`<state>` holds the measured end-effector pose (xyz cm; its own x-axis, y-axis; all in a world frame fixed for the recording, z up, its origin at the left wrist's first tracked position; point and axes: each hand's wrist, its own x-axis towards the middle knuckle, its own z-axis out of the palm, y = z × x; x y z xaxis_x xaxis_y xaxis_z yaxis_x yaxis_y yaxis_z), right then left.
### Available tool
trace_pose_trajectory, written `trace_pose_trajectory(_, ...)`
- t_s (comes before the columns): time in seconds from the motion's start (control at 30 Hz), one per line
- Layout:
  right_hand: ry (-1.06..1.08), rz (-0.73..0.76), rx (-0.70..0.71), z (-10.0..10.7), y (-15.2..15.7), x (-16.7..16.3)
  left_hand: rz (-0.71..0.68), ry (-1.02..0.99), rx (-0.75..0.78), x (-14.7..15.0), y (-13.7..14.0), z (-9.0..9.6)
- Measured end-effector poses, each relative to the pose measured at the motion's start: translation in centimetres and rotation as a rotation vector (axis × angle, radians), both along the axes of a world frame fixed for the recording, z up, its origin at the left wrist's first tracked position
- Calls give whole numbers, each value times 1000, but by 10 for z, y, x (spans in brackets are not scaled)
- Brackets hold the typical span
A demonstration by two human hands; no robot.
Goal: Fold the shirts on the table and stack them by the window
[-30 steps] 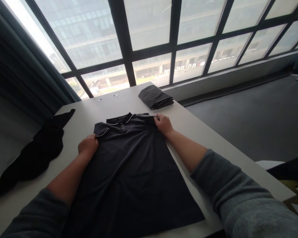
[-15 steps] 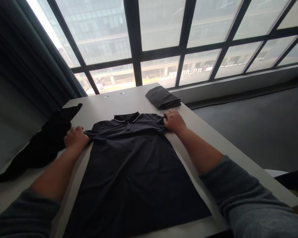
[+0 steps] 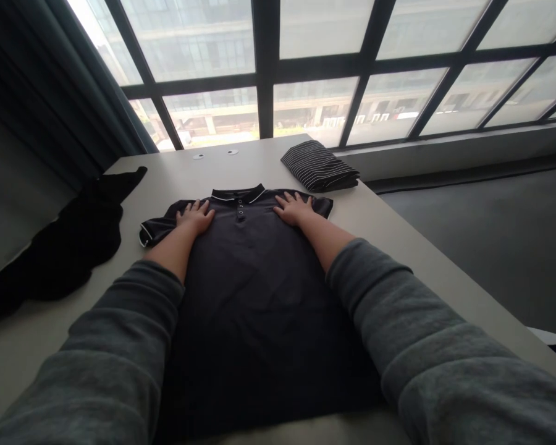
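Observation:
A dark polo shirt [image 3: 254, 296] lies spread front side up, its collar with a white stripe pointing away from me and its hem toward me. My left hand [image 3: 195, 217] rests flat on the shirt's left shoulder, fingers spread. On the opposite shoulder lies my right hand [image 3: 294, 209], also flat with fingers apart. The left sleeve, with a white-edged cuff, sticks out beside my left wrist; the right sleeve shows partly beyond my right hand. My forearms cover parts of the shirt's sides.
The shirt is on a white table [image 3: 162, 176]. A folded striped garment [image 3: 319, 165] sits at the far right, near the table's edge. A crumpled black garment [image 3: 69, 241] lies along the left side. Behind stand a large window [image 3: 208, 111] and a dark curtain [image 3: 74, 80].
Both hands have let go of the sleeve ends and moved inward onto the shoulders, fingers now spread flat. The shirt looks smoother across the chest. The camera view has shifted slightly.

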<state>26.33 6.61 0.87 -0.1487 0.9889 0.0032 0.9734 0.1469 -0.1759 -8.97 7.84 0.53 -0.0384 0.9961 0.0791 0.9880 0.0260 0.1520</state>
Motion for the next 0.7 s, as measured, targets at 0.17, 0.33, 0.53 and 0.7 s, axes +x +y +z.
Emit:
trace_pose_trajectory(0.17,-2,23,71,7,1,-5,-82,2,238,11,-26,16)
trace_pose_trajectory(0.33,45,287,383,29,-91,14,-423,9,140,-10,-142,20)
trace_pose_trajectory(0.53,132,729,134,10,-327,79,-723,-15,-11,-113,-370,-20)
trace_pose_trajectory(0.7,157,525,365,-34,-404,94,-567,-8,294,-132,-430,-54)
